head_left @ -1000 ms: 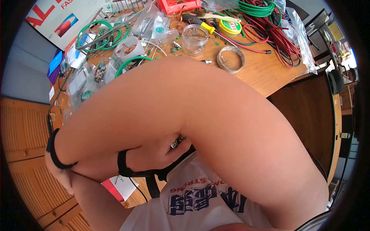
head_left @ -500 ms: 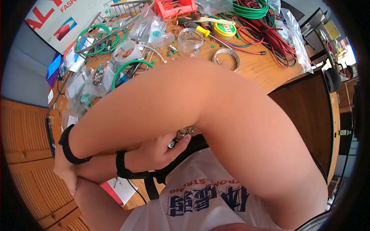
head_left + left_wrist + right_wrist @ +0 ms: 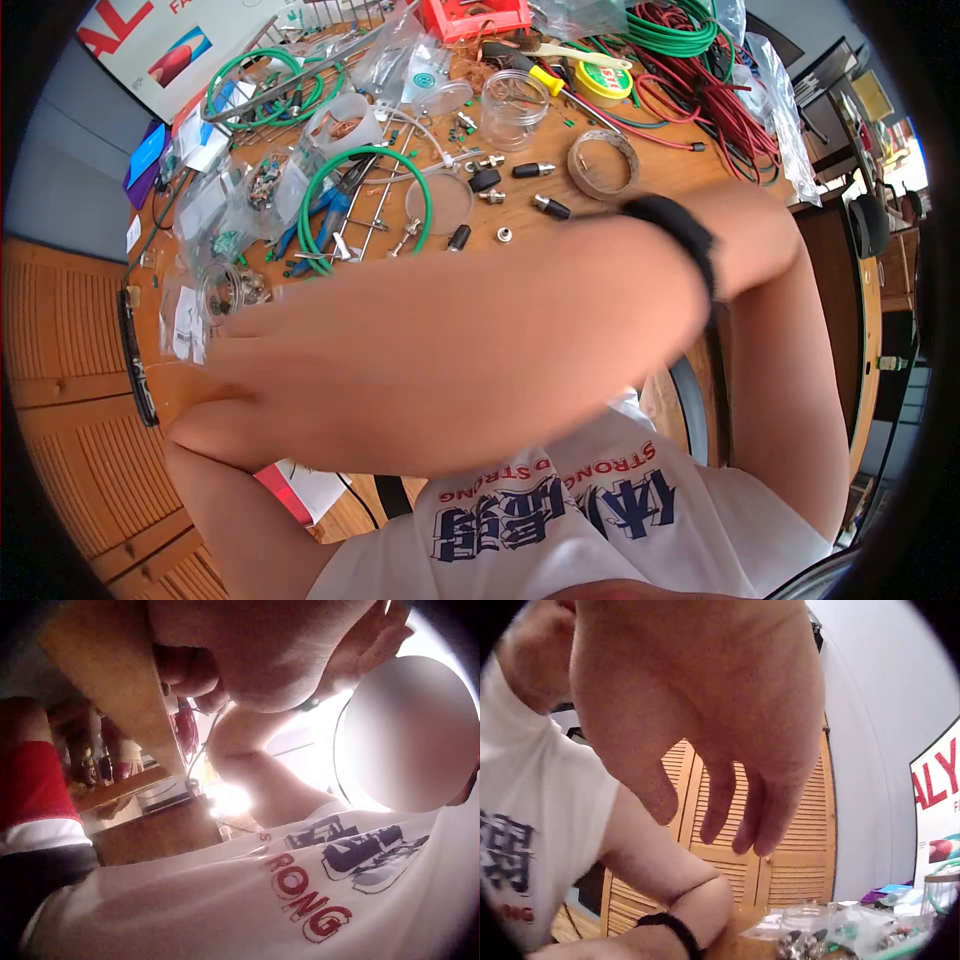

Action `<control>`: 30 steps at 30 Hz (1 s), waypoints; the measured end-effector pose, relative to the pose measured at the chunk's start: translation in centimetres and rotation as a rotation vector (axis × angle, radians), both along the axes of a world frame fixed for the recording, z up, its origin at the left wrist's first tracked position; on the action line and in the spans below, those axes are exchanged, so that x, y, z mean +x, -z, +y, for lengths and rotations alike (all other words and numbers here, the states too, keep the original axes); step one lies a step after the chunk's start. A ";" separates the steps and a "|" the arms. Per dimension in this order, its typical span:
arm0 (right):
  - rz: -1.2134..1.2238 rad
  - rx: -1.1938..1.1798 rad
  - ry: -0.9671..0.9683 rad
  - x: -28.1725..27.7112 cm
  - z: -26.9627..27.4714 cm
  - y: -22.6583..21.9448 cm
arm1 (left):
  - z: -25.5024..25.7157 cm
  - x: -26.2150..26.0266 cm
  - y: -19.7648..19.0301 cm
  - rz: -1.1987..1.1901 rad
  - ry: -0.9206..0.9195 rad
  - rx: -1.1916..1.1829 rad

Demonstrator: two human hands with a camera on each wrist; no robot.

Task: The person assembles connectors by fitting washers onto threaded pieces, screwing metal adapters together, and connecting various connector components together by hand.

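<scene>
My right hand [image 3: 450,340] is raised close to the head camera. It looks large and blurred there and covers the middle of the body. In the right wrist view, its fingers [image 3: 718,802] hang apart with nothing between them, above the bent left arm [image 3: 697,900]. My left hand [image 3: 247,656] fills the top of the left wrist view, its fingers [image 3: 199,675] curled. A small metallic spot, part of a metal cable connector [image 3: 166,688], shows at the fingertips; the rest is hidden. In the head view the left hand is out of sight behind the right.
On the wooden table [image 3: 720,180] lie several black-and-metal connectors [image 3: 533,170], a tape ring [image 3: 603,165], a clear jar [image 3: 513,108], a green cable loop [image 3: 427,215] and blue-handled pliers [image 3: 325,215]. Farther back are a screwdriver [image 3: 545,78], red cables [image 3: 700,85] and a red bin [image 3: 480,18].
My right hand has swung from beside the left elbow up close to the head camera, its elbow moving right. The left hand, seen holding connectors before, is now covered. Connectors on the table are uncovered.
</scene>
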State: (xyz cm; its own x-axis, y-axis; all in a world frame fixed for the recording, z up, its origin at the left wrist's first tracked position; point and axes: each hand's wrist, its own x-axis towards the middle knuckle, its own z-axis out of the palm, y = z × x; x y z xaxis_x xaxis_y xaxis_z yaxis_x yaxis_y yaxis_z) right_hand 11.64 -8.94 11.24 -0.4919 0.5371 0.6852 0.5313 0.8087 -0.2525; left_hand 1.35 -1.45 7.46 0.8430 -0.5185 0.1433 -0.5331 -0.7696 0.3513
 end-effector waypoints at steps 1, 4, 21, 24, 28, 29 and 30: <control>-0.061 -0.221 0.075 0.5 -2.9 -0.9 | 0.1 -0.5 1.7 0.089 -0.080 -0.204; -0.016 -0.405 0.084 2.1 -10.6 0.8 | 0.0 -2.2 6.6 0.349 -0.334 -0.827; 0.234 -0.636 0.625 0.3 -12.5 23.0 | 0.2 -2.6 6.7 0.473 -0.512 -0.974; 0.310 -0.677 0.633 0.4 -12.6 23.6 | 0.4 -2.5 6.8 0.476 -0.445 -0.917; 0.413 -0.726 0.636 0.5 -12.8 24.1 | 0.6 -2.5 6.7 0.484 -0.420 -0.916; 0.437 -0.737 0.638 0.6 -12.9 24.2 | 0.6 -2.4 6.6 0.490 -0.408 -0.915; 0.462 -0.746 0.641 0.7 -13.0 24.3 | 0.4 -2.4 6.6 0.492 -0.410 -0.915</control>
